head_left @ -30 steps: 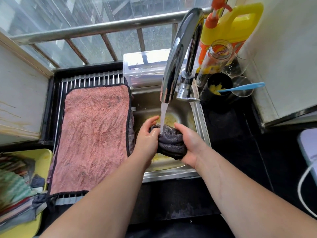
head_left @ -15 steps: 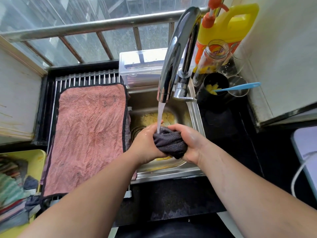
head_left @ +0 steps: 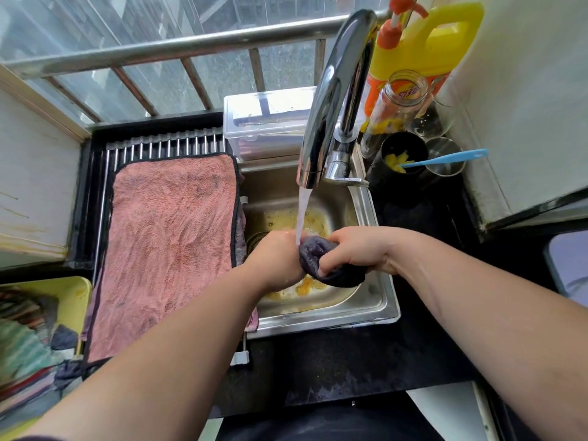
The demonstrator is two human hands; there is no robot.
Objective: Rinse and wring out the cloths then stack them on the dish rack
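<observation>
Bright daylight, coming from window (head_left: 165, 30) ahead of you. Strong white glare streaks on chrome faucet (head_left: 331, 103). Pink cloth (head_left: 171, 243) evenly lit, weave sharp. Black counter (head_left: 366, 361) in front of you falls dark, little detail. Dark cloth (head_left: 310, 254) under your fingers (head_left: 334, 261) nearly textureless. Shadows soft, no hard edges. Wide-angle bend toward edges: railing (head_left: 159, 55) bows. Lower left corner smeared, out of focus.

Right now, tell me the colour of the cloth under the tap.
The cloth is dark greyish purple; head view shows it.

The right hand (head_left: 359, 249) covers much of the dark cloth (head_left: 342, 278).
</observation>
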